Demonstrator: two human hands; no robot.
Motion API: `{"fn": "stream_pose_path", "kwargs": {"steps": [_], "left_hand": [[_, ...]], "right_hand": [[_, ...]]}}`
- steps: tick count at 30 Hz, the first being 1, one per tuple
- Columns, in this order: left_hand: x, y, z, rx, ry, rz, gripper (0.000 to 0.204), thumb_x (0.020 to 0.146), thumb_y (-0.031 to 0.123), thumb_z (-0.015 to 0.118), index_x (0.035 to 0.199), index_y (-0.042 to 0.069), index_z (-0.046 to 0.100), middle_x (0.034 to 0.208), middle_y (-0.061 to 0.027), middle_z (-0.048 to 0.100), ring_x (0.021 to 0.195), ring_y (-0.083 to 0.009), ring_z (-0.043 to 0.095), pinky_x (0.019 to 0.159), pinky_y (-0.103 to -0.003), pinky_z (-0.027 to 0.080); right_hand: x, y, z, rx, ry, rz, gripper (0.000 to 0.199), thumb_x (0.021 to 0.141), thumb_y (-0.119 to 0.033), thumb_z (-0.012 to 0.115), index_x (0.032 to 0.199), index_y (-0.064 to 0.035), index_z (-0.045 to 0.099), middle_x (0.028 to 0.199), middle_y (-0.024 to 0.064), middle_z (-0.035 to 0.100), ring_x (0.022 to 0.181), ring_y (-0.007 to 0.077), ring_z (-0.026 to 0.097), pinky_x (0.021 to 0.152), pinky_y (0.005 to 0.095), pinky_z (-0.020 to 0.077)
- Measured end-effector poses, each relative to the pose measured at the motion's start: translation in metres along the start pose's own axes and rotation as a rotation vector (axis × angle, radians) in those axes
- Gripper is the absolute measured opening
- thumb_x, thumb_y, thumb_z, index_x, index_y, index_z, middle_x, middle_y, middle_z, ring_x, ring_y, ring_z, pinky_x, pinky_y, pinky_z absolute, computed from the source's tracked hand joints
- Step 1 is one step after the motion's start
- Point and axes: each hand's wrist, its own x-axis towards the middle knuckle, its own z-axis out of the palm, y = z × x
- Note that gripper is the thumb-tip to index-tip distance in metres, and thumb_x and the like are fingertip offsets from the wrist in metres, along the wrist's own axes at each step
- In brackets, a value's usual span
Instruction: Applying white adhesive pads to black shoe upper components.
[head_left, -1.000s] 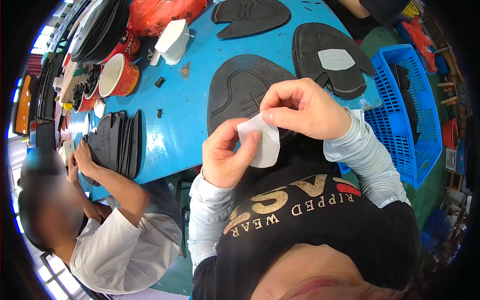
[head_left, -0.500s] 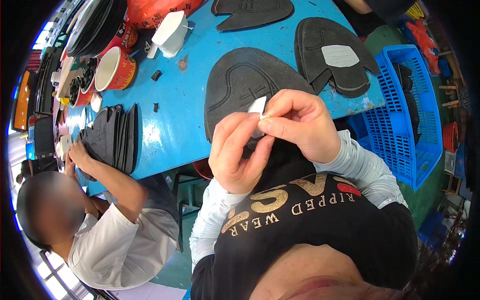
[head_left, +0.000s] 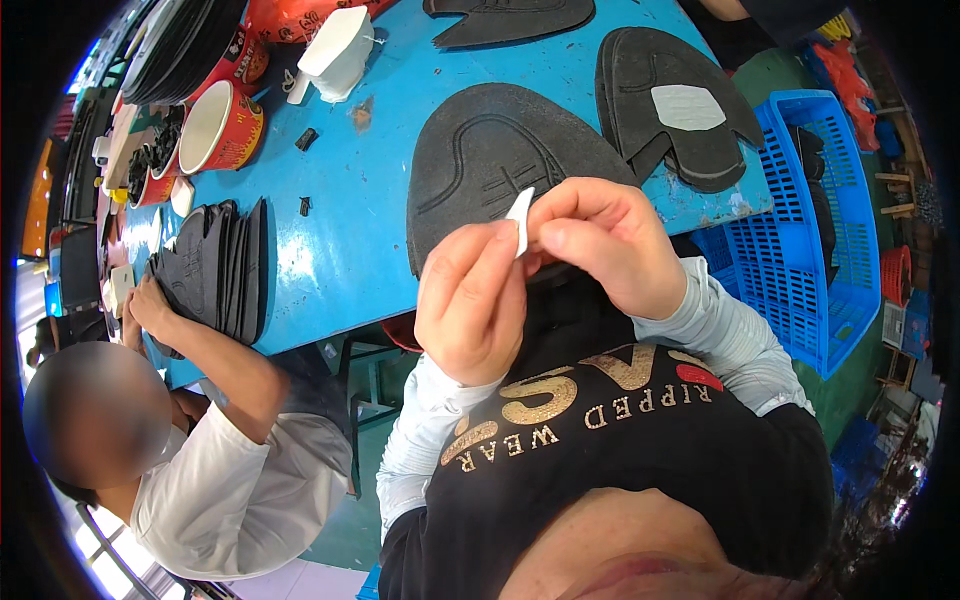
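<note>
"Fingers of the left hand pinch a thin white patch above the black pad at the near edge of the blue table. Whether the right hand grips it too, I can't tell."

"What could go wrong?"

"Tight fingertips could crease it; a loose pinch could drop it."

"Around?"

"Black stack near the right corner, blue crate beyond, co-worker at left."

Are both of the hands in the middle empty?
No, the left hand holds up a small white piece.
</note>
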Motion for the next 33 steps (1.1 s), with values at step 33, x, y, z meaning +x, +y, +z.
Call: {"fn": "stream_pose_path", "kwargs": {"steps": [33], "left_hand": [[-0.001,-0.010,-0.018,-0.492,-0.058,-0.592,0.012,0.088,0.000,0.062,0.099,-0.004,0.066,0.090,-0.0122,0.068,0.079,-0.0159,0.064,0.074,-0.029,0.051]], "right_hand": [[0.004,0.013,-0.007,-0.523,-0.095,-0.243,0.009,0.093,-0.008,0.056,0.089,-0.0006,0.055,0.081,0.0049,0.058,0.072,0.0104,0.058,0.063,0.0258,0.0477]]}}
